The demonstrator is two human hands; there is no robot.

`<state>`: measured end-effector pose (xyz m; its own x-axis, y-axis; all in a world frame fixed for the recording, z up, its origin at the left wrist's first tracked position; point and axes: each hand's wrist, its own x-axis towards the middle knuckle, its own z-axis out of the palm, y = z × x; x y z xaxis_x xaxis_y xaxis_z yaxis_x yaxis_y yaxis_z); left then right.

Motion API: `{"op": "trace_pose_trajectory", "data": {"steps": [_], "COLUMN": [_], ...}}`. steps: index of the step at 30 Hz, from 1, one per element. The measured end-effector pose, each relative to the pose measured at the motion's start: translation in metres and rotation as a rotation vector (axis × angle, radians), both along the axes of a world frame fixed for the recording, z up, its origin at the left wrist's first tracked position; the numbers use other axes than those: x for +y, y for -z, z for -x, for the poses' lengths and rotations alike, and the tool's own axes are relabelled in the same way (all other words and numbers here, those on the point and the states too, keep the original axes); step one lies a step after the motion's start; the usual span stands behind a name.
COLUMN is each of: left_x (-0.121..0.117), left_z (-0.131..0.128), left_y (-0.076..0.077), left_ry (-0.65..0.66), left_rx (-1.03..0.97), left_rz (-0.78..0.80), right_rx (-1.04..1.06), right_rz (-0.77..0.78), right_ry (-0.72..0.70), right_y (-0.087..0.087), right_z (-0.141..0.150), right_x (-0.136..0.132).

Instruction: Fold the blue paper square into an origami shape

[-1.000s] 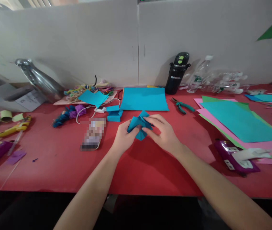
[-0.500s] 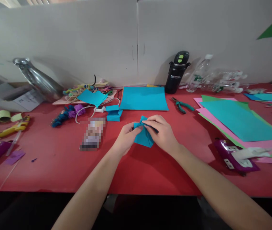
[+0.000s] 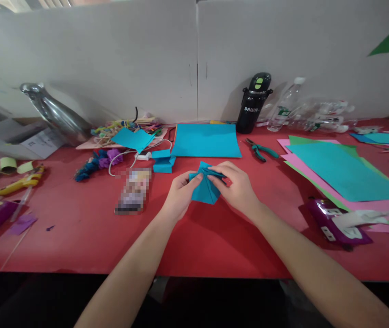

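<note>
A small folded piece of blue paper lies on the red table in front of me, partly lifted. My left hand pinches its left edge with thumb and fingers closed. My right hand grips its upper right part, fingers curled over the folds. Both hands touch the paper and meet at its top. A flat blue sheet lies just behind the hands.
Small folded blue pieces and a blurred card lie to the left. Green-handled pliers, a black bottle and clear bottles stand behind. Stacked coloured sheets and a purple packet sit right. Yellow scissors lie far left.
The blue paper has been turned and folded flatter between my hands. Its lower flap now points down toward me. Both hands stayed in about the same spot.
</note>
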<state>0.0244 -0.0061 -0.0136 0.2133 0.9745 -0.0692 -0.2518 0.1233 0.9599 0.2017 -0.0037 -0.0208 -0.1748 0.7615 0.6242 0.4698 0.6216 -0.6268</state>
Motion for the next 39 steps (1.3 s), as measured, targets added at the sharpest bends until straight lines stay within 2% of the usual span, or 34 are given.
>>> {"op": "trace_pose_trajectory", "data": {"steps": [6, 13, 19, 24, 27, 32, 39], "left_x": [0.005, 0.008, 0.009, 0.012, 0.013, 0.013, 0.015], "left_z": [0.005, 0.01, 0.015, 0.019, 0.018, 0.012, 0.003], "left_y": [0.006, 0.007, 0.015, 0.018, 0.017, 0.014, 0.001], "left_ry": [0.019, 0.032, 0.176, 0.126, 0.172, 0.247, 0.343], "left_rx": [0.066, 0.427, 0.639, 0.967, 1.1, 1.194, 1.406], "left_rz": [-0.049, -0.315, -0.447, -0.681, -0.76, -0.789, -0.777], "right_rx": [0.056, -0.058, -0.149, -0.324, -0.458, -0.569, -0.557], "right_rz": [0.216, 0.451, 0.48, 0.481, 0.448, 0.446, 0.528], "right_ry": [-0.073, -0.204, -0.226, -0.205, -0.171, -0.144, -0.274], "right_y": [-0.006, -0.009, -0.003, -0.003, -0.003, -0.005, -0.007], "right_z": [-0.014, -0.025, -0.032, -0.031, -0.033, -0.039, -0.05], "right_x": [0.005, 0.009, 0.012, 0.009, 0.008, 0.012, 0.022]}}
